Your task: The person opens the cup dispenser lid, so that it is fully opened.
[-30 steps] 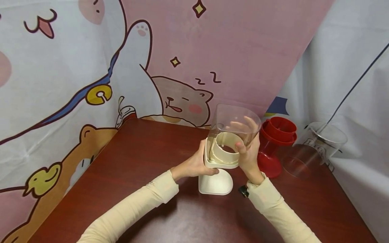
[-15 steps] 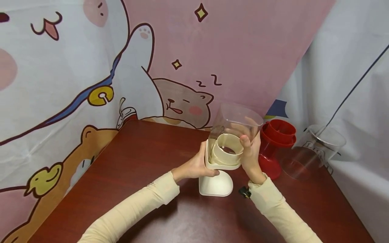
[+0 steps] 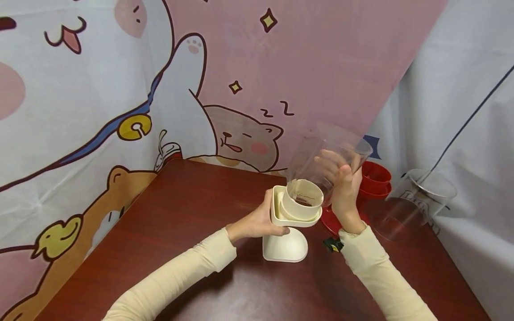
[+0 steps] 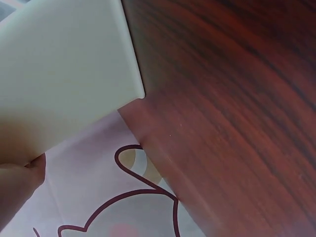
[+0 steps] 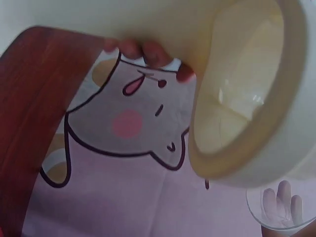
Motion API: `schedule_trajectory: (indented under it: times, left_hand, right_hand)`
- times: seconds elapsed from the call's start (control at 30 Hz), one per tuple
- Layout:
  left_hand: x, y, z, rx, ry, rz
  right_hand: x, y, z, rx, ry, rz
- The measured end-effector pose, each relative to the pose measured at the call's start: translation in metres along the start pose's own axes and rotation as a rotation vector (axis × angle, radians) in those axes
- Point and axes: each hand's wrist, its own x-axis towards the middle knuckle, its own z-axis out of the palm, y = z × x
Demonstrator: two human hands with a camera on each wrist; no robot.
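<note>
In the head view my left hand [image 3: 261,220] grips the side of a cream plastic dispenser base [image 3: 277,243] with a raised round collar, just above its rounded foot. My right hand [image 3: 345,187] holds a clear plastic container [image 3: 307,156], thumb on the near side and fingers showing through the wall. The container leans to the right, and its lower end overlaps the collar in this view. A cream panel [image 4: 64,74] fills the upper left of the left wrist view. The cream collar [image 5: 276,133] looms large in the right wrist view.
A red plastic stand [image 3: 377,178] is partly hidden behind my right hand. Beside it a clear cylinder [image 3: 425,200] stands near the table's right edge. A small dark green item [image 3: 333,244] shows by the right cuff. A cartoon-printed cloth [image 3: 321,67] hangs behind the brown table [image 3: 209,191].
My right hand has moved right and up with the clear container, which now tilts further right and exposes more of the cream collar and tray. The left hand stays nearly still on the base.
</note>
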Motion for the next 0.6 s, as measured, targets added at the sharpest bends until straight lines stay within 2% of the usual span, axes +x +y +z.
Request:
schedule_trajectory:
  times: [0.33,0.43,0.6]
  left_hand:
    - [-0.007,-0.006,-0.004,0.011,0.009,0.042]
    - [-0.013,-0.007,-0.007,0.016,0.013,0.056]
    - [-0.025,-0.009,-0.016,0.012,0.017,0.061]
  right_hand:
    - [0.014,0.007,-0.014,0.002,0.102,0.000]
    - [0.015,0.011,-0.017,-0.007,0.132,0.005]
    - [0.014,0.018,-0.018,-0.048,0.131,0.031]
